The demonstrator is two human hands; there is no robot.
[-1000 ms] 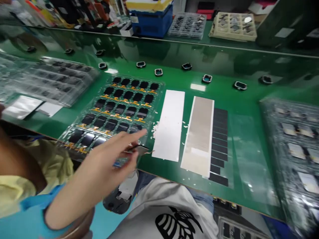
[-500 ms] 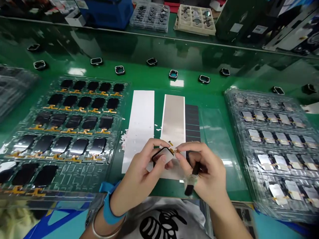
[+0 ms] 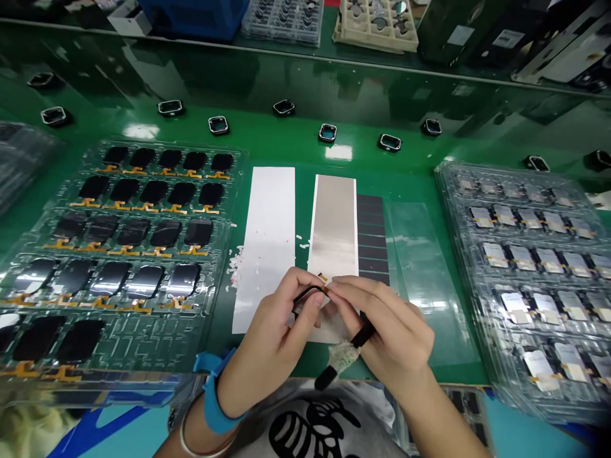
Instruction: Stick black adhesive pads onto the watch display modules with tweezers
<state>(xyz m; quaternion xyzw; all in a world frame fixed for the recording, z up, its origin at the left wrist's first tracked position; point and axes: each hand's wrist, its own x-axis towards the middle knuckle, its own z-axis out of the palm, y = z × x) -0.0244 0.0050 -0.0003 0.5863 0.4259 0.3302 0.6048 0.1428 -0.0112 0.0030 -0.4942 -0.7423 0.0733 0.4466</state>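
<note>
My left hand [image 3: 271,331] is closed on a small watch screen [image 3: 308,291] with a black rim, pinched between thumb and fingers. An orange flex cable [image 3: 323,278] sticks out from its far side. At that cable edge the fingertips of my right hand [image 3: 394,327] are pressed together; what exactly they pinch is hidden. A black stick-like tool [image 3: 326,378], wrapped midway in clear tape, lies across my right palm with its lower end jutting toward me. Under both hands is a silver-grey sheet [image 3: 335,222] with white edges.
On the left stands a clear tray [image 3: 138,337] of black screens with orange cables; on the right, stacked trays [image 3: 458,254] hold silver-backed pieces. A white strip [image 3: 272,222], dark strips [image 3: 372,235] and clear film [image 3: 429,280] lie between. Several watch cases [image 3: 328,132] line the back.
My right fingers have closed in on the cable edge of the screen. The black tool has swung so its lower end points further left. The screen is tilted more edge-on.
</note>
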